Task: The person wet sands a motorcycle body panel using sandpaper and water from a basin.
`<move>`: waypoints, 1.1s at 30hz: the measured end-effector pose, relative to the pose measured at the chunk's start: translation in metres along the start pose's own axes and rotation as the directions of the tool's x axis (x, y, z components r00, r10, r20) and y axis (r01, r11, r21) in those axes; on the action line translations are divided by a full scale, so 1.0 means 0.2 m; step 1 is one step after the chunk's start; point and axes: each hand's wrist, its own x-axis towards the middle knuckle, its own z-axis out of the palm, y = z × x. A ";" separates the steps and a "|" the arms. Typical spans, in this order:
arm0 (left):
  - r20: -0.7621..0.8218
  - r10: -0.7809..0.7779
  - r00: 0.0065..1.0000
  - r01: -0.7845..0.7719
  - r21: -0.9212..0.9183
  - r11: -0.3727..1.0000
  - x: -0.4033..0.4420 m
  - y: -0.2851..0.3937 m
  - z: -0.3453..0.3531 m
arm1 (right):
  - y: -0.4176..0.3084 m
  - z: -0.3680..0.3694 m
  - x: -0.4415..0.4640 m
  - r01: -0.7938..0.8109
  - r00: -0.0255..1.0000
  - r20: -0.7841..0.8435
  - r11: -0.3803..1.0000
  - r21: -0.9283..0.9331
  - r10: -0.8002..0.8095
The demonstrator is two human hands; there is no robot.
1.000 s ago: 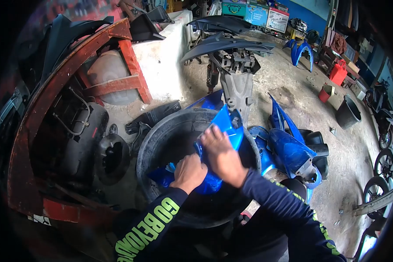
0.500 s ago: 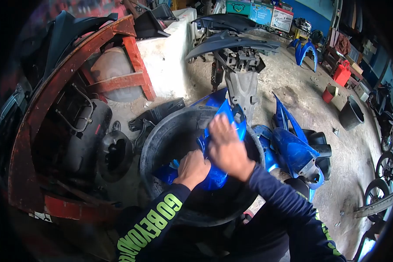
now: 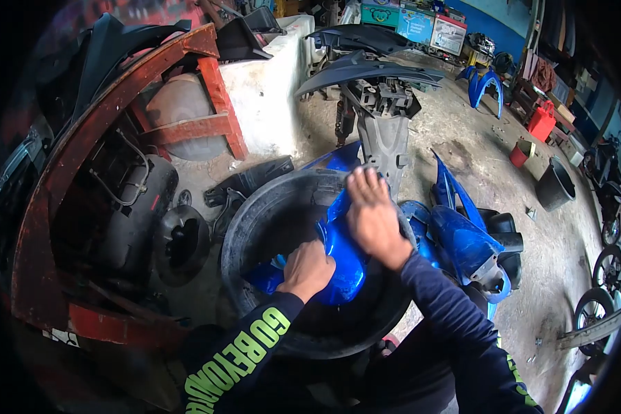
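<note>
A glossy blue panel (image 3: 343,265) is held over a large round black tub (image 3: 238,231). My left hand (image 3: 306,270) is closed round the panel's left edge, and a pointed blue part sticks out to the left of it. My right hand (image 3: 372,214) lies flat with fingers stretched on the panel's upper right part, covering much of it. Whether anything is under the right palm is hidden. The inside of the tub is dark.
More blue panels (image 3: 462,238) lie on the floor right of the tub. Beyond it stands a stripped motorcycle frame (image 3: 383,138). A red frame (image 3: 41,228) and a black tank (image 3: 134,221) are at left. A dark bucket (image 3: 555,185) stands at right.
My right hand has slid over the panel to the upper right, uncovering more of its lower surface. My left hand keeps its grip. The view has shifted slightly.
</note>
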 end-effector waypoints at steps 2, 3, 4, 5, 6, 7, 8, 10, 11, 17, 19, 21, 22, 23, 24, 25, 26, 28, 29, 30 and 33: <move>-0.003 0.013 1.000 -0.013 0.013 1.000 0.00 -0.01 0.01 | -0.13 0.01 -0.14 0.117 0.987 0.108 0.992 0.055 -0.122; -0.029 0.023 0.999 -0.022 0.003 1.000 0.00 -0.02 0.02 | -0.19 0.00 -0.18 0.095 0.988 0.110 0.986 0.138 -0.110; -0.051 0.028 0.998 -0.028 -0.003 1.000 0.00 -0.03 0.02 | -0.15 0.00 -0.14 0.097 0.988 0.110 0.986 0.138 -0.112; -0.034 0.011 0.999 -0.010 0.031 0.999 0.00 -0.04 0.03 | -0.08 0.01 -0.06 0.075 0.996 0.048 0.995 0.064 -0.078; -0.033 0.006 0.999 -0.005 0.031 1.000 0.00 -0.03 0.02 | -0.01 0.01 0.01 0.050 0.999 -0.016 0.999 -0.009 -0.050; -0.025 0.016 1.000 -0.015 0.032 0.999 -0.01 -0.01 0.01 | 0.04 0.01 0.05 0.008 1.000 -0.005 1.000 -0.014 -0.008; -0.015 0.029 0.999 -0.029 0.034 0.999 -0.01 0.00 0.01 | 0.00 0.01 0.00 0.001 1.000 0.000 1.000 -0.014 -0.001; -0.001 0.038 0.999 -0.038 0.037 0.999 0.00 -0.02 0.03 | -0.14 0.03 -0.13 0.101 0.991 0.085 0.994 0.034 -0.103; -0.031 0.039 0.999 -0.037 0.050 0.998 0.00 -0.04 0.04 | -0.18 0.00 -0.16 0.102 0.987 0.117 0.992 0.070 -0.110; -0.021 0.024 0.999 -0.023 0.073 0.997 0.00 0.01 -0.01 | -0.10 0.02 -0.12 0.080 0.996 0.034 0.995 0.053 -0.082; -0.029 0.038 0.999 -0.036 0.064 0.997 0.00 0.02 -0.01 | -0.17 -0.01 -0.16 0.085 0.991 0.100 0.994 0.062 -0.091; -0.038 0.038 0.999 -0.036 0.056 0.998 -0.01 0.00 0.00 | -0.08 0.00 -0.07 0.058 0.997 0.041 0.998 0.040 -0.060; -0.038 0.032 0.999 -0.029 0.056 0.998 -0.01 -0.01 0.00 | -0.03 -0.01 -0.01 0.027 1.000 -0.015 0.999 0.018 -0.026; -0.028 0.039 0.999 -0.037 0.062 0.997 -0.01 0.00 0.00 | -0.02 -0.05 0.03 0.010 1.000 0.027 1.000 -0.027 -0.010; -0.020 0.054 0.998 -0.053 0.069 0.996 -0.01 0.01 0.00 | -0.05 -0.04 -0.02 0.007 1.000 0.027 1.000 -0.028 -0.006; -0.012 0.046 0.999 -0.045 0.091 0.995 -0.01 0.01 0.00 | -0.12 -0.01 -0.10 0.045 0.998 0.046 0.999 0.029 -0.046; -0.017 0.051 0.999 -0.050 0.090 0.995 0.00 0.01 0.01 | -0.17 0.01 -0.16 0.087 0.994 0.061 0.992 0.086 -0.092; -0.055 0.042 0.998 -0.037 0.080 0.996 0.00 -0.03 0.02 | -0.15 -0.01 -0.15 0.084 0.992 0.087 0.990 0.113 -0.094; -0.047 0.032 0.998 -0.028 0.068 0.997 0.00 -0.02 0.01 | -0.08 -0.02 -0.08 0.062 0.998 0.017 0.996 0.068 -0.063; -0.048 0.025 0.999 -0.022 0.070 0.997 0.01 -0.02 -0.01 | -0.03 -0.02 -0.01 0.034 0.998 -0.051 0.999 0.025 -0.033; -0.049 0.057 0.997 -0.053 0.081 0.995 0.00 0.01 -0.01 | -0.16 -0.02 -0.11 0.018 0.999 0.039 1.000 0.024 -0.019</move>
